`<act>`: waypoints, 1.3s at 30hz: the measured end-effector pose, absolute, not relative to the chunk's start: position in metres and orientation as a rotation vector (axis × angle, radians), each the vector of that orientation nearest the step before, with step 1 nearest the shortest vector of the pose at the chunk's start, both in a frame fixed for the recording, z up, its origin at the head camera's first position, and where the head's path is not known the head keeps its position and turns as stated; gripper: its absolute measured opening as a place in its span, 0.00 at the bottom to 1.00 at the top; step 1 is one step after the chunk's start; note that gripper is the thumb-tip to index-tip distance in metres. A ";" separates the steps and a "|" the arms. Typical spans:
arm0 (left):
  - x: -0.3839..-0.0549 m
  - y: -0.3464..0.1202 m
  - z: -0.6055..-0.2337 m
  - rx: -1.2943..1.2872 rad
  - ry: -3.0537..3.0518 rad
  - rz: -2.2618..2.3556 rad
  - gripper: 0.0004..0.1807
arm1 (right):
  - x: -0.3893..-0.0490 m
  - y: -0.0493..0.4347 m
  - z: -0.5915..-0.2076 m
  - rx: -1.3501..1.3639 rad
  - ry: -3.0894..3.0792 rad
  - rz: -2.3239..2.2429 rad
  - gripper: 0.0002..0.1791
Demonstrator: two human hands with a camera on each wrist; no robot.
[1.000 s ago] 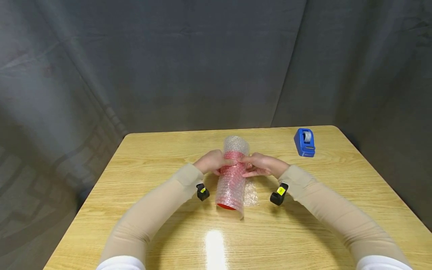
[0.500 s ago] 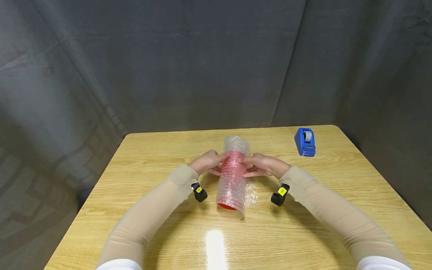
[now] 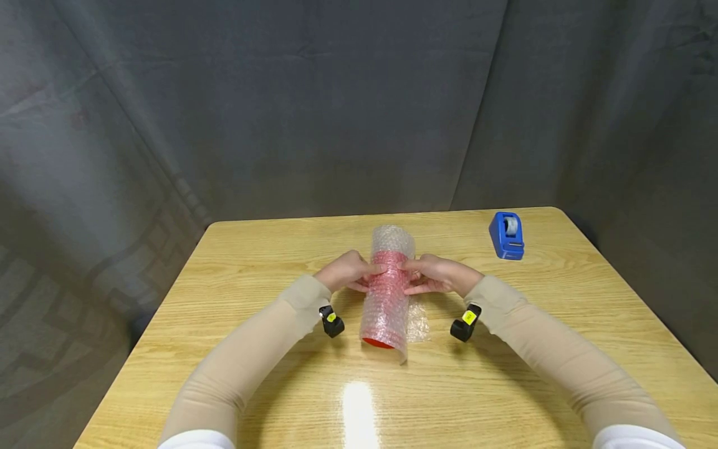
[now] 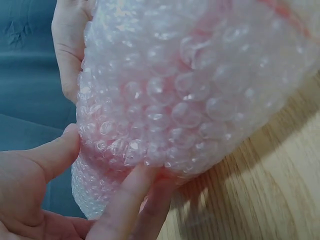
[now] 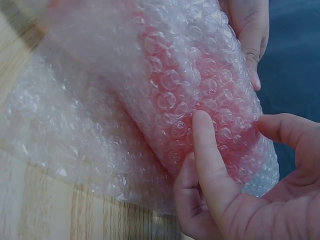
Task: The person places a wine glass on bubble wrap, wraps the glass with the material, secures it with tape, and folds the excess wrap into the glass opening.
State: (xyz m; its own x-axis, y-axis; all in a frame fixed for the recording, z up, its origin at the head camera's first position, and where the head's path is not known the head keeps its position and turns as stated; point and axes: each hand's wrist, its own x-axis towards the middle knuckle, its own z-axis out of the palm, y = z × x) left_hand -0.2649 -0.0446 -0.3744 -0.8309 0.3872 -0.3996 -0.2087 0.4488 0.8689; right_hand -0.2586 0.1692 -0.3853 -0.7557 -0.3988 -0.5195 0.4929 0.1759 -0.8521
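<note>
The roll is clear bubble wrap, dotted with round bubbles, its middle pink (the near end shows plain red). Right of the roll, a clear flap bears the same dots. Farther right of the roll, the dispenser is blue. Under the roll, the worktop is yellow-tan with streaky grain; behind the roll, the curtain is dark grey. Either side of the roll, sleeves are beige.

Bubble wrap is shiny, bumpy plastic. Tabletop looks glossy wood; backdrop, matt cloth; tape dispenser, smooth plastic.
</note>
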 end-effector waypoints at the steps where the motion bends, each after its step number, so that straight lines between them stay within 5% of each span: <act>1: -0.265 -0.044 -0.374 0.147 2.150 1.392 0.16 | -0.258 0.169 -0.385 0.090 1.772 -1.662 0.15; 39: -0.267 -0.047 -0.363 0.216 2.283 1.173 0.17 | -0.258 0.165 -0.390 0.086 1.672 -1.734 0.17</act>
